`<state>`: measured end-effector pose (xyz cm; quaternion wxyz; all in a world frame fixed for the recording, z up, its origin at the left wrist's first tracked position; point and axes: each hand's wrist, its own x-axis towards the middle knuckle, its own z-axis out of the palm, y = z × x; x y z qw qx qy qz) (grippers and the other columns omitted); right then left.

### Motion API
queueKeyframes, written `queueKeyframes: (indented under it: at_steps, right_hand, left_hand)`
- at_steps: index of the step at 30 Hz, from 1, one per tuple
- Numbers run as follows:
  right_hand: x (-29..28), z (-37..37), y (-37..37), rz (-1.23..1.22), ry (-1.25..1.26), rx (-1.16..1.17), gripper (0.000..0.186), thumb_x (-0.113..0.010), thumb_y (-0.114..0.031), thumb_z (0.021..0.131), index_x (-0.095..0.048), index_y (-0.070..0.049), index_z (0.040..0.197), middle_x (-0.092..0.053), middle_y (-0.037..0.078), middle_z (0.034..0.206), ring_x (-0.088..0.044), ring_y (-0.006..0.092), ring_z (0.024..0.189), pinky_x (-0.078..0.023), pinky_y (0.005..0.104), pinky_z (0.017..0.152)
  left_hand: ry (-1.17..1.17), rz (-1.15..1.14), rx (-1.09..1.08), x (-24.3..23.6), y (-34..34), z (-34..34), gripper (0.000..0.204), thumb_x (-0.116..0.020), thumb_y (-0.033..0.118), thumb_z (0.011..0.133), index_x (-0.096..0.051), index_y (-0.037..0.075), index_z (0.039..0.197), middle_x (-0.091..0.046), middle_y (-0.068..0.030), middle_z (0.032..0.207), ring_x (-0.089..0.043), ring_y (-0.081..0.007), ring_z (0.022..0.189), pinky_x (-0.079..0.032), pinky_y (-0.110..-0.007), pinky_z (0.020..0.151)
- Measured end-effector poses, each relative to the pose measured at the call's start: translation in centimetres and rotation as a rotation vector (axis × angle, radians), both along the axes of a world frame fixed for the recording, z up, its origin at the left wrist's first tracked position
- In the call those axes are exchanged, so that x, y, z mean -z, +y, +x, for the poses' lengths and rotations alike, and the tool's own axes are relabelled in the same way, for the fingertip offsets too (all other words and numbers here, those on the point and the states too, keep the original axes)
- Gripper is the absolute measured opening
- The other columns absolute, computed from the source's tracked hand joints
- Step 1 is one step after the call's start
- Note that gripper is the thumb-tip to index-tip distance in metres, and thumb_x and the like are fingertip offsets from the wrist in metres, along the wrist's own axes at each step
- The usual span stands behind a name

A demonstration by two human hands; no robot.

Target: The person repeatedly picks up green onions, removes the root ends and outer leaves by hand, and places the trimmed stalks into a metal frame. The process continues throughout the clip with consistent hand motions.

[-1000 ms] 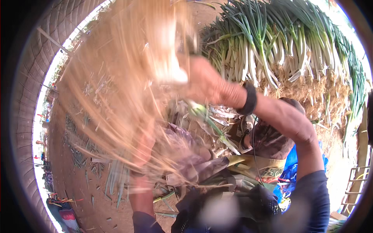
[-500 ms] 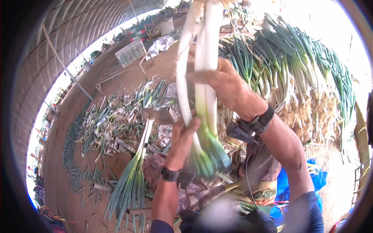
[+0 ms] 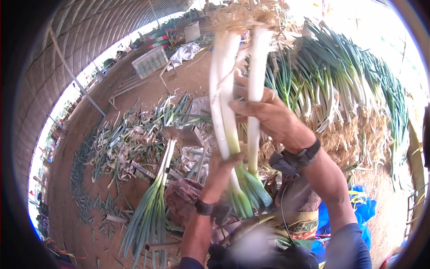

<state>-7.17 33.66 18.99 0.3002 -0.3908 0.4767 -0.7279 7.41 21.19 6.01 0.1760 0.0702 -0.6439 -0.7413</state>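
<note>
Several thick green onions [image 3: 227, 89] stand upright in front of me, white stems up, shaggy roots at the top, green ends below. My left hand [image 3: 224, 168] closes round them low, where white turns to green. My right hand [image 3: 264, 112] grips higher up, its fingers about a single white stem [image 3: 258, 62] that stands apart from the others on the right. Part of the right fingers is hidden behind the stems. To the left of my left hand, a trimmed bunch of green onions [image 3: 154, 197] rests against a metal stand [image 3: 184, 134], its leaves hanging down.
A large pile of unpeeled green onions [image 3: 345, 76] with dry roots lies at the right. Peeled skins and leaf scraps [image 3: 130, 143] cover the ground at the left. Farther off are a grey crate [image 3: 150, 62] and a silvery sheet [image 3: 184, 54]. Blue plastic [image 3: 367, 210] lies at the lower right.
The green onions have come lower, so their roots now show at the top. One stem has parted to the right. My left hand has moved slightly right and down, and my right hand lower.
</note>
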Motion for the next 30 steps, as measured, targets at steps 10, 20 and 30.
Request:
queueKeyframes:
  at_steps: [10, 20, 30]
  right_hand:
    - [5.3, -1.4, -0.5, 0.19, -0.123, -0.136, 0.048, -0.078, -0.008, 0.092, -0.06, -0.002, 0.136, -0.067, 0.014, 0.128, -0.067, 0.0292, 0.117, -0.056, 0.0434, 0.104]
    - [5.4, -1.3, 0.5, 0.197, -0.108, -0.053, 0.038, -0.07, -0.015, 0.098, -0.061, 0.001, 0.131, -0.071, 0.015, 0.122, -0.07, 0.0258, 0.111, -0.058, 0.0394, 0.095]
    - [6.3, 1.4, -1.6, 0.123, -0.057, 0.28, 0.031, -0.071, -0.027, 0.097, -0.069, -0.002, 0.115, -0.068, 0.004, 0.095, -0.063, 0.014, 0.083, -0.052, 0.0317, 0.071]
  left_hand:
    - [-0.05, -0.007, 0.08, 0.2, 1.3, 1.3, 0.058, -0.072, 0.046, 0.095, -0.064, 0.001, 0.131, -0.073, -0.0062, 0.102, -0.071, -0.0155, 0.089, -0.06, -0.032, 0.078]
    - [-0.156, -0.184, 0.284, 1.3, -0.3, -0.4, 0.088, -0.076, 0.064, 0.085, -0.053, -0.002, 0.138, -0.065, -0.0077, 0.112, -0.06, -0.0159, 0.103, -0.05, -0.034, 0.091]
    - [0.098, -0.836, -0.627, 7.2, 5.6, -5.6, 0.085, -0.077, 0.005, 0.077, -0.035, -0.009, 0.15, -0.057, -0.0327, 0.13, -0.061, -0.0485, 0.116, -0.052, -0.051, 0.097]
